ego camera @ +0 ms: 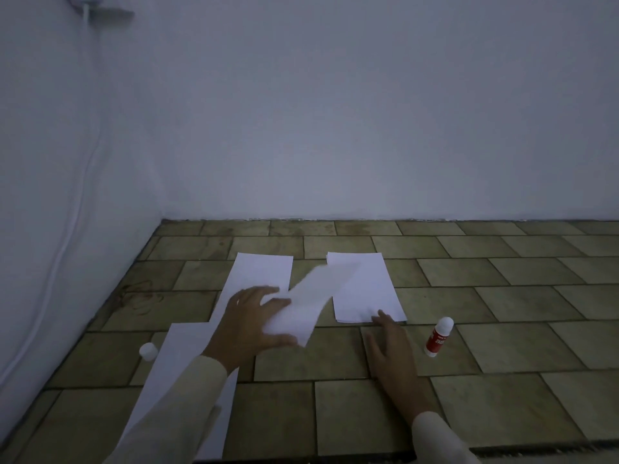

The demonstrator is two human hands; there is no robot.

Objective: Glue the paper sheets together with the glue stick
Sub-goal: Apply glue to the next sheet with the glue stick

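My left hand (249,324) grips a white paper sheet (311,298) by its near end, lifted off the tiled floor and blurred. My right hand (390,349) rests flat with open fingers, its fingertips touching the near edge of a small stack of white sheets (363,284). Another white sheet (259,272) lies to the left of that stack. A long white sheet (182,370) lies near me, partly under my left arm. The red and white glue stick (438,336) lies on the floor to the right of my right hand. Its white cap (148,350) sits far left.
The floor is tan tile (502,329), meeting white walls (335,112) behind and on the left. A white cable (77,195) runs down the left wall. A dark mat edge (536,448) shows at the bottom right.
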